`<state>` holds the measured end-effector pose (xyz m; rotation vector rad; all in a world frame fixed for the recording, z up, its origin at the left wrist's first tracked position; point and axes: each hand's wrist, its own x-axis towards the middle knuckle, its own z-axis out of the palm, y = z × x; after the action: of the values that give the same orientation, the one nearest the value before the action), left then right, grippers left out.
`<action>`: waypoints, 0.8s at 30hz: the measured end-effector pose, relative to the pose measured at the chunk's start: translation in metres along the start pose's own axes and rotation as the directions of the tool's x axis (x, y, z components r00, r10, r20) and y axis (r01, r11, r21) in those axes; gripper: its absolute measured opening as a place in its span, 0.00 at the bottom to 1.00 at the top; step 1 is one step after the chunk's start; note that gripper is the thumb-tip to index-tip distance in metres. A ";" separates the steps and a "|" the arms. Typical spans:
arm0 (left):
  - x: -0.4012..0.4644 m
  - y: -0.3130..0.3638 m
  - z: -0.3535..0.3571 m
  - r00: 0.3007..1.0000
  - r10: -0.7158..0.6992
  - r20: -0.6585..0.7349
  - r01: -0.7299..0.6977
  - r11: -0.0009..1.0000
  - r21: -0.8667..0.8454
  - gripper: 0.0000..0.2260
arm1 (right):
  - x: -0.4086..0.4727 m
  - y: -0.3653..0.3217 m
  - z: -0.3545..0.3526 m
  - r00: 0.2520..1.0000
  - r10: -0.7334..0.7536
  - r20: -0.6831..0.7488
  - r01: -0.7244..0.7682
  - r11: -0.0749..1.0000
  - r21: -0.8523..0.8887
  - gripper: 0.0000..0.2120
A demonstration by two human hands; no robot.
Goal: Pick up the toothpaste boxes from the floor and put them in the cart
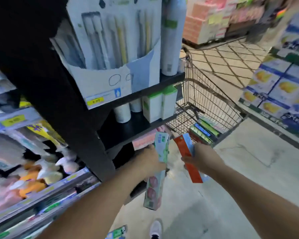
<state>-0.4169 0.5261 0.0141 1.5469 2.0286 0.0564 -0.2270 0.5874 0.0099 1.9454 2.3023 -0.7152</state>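
Observation:
My left hand (149, 161) grips a long pale green toothpaste box (158, 171) with red fruit pictures, held nearly upright. My right hand (200, 159) grips a red and light blue toothpaste box (186, 152), tilted with its top end toward the cart. The wire shopping cart (214, 100) stands just beyond both hands, and several toothpaste boxes (204, 131) lie on its bottom. Another green box (117, 232) lies on the floor at the bottom edge, near my white shoe (155, 228).
A black shelf unit (86, 118) with toothbrush packs, a tall spray can and white-green boxes stands at the left, close to my left arm. Lower shelves of bottles run along the left. Stacked blue cartons (280, 87) line the right. Pale tiled floor lies between.

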 end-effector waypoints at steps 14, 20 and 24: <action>0.209 0.177 -0.007 0.961 0.196 0.193 -0.174 0.976 -0.128 0.28 | 0.148 0.141 -0.085 0.947 0.309 -0.083 -0.310 0.951 0.000 0.27; 0.291 0.248 0.006 0.968 0.125 0.220 -0.094 0.985 -0.147 0.32 | 0.226 0.211 -0.116 0.950 0.309 -0.045 -0.309 0.951 0.008 0.22; 0.335 0.291 0.003 0.979 0.032 0.201 0.000 0.988 -0.158 0.31 | 0.272 0.251 -0.151 0.964 0.265 0.003 -0.265 0.962 -0.060 0.20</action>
<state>-0.2148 0.9196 -0.0209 1.4106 1.8081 0.0603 -0.0092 0.9206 -0.0219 2.1578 1.9755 -0.6221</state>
